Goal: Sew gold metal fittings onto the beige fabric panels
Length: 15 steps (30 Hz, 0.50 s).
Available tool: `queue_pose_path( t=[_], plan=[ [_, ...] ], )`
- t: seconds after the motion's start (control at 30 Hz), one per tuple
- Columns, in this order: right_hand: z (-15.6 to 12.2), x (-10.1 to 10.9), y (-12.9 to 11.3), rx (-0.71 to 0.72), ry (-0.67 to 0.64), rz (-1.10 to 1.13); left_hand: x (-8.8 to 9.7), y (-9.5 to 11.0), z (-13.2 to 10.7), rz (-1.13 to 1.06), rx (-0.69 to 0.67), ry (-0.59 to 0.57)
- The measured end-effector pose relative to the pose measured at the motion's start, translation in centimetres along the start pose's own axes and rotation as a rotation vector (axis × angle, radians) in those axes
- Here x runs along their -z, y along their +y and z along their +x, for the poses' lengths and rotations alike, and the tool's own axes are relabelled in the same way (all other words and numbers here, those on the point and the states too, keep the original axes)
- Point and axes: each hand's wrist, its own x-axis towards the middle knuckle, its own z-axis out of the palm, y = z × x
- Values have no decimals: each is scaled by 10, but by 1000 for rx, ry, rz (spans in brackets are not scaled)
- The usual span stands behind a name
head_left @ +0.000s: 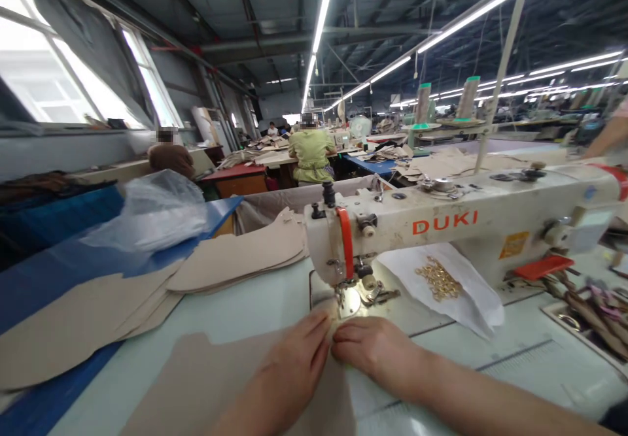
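Observation:
My left hand (pixel 297 357) and my right hand (pixel 377 354) meet just in front of the needle area of a white sewing machine (pixel 383 217). Between their closed fingertips they pinch the edge of a beige fabric piece (pixel 210 377). That piece lies flat on the pale table and stretches toward me under my left forearm. The lit presser foot area (pixel 350 302) is right beyond my fingers; exactly how the fabric sits there is hidden by my hands.
Stacked beige cut pieces (pixel 240 253) lie left of the machine, with more pieces (pixel 83 325) nearer. A clear plastic bag (pixel 159 210) rests behind them. Gold-coloured metal parts (pixel 438 279) lie on white paper (pixel 478 308) under the machine arm. Co-workers (pixel 311 151) sit farther back.

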Motion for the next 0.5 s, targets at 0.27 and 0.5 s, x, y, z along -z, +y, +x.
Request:
queue_pose_path(
  t=[0.27, 0.5],
  plan=[
    [-5, -5, -15, 100, 45, 6, 29, 24, -37, 16, 125, -25],
    [-11, -1, -15, 107, 152, 99, 17, 4, -134, 135, -141, -153]
  ],
)
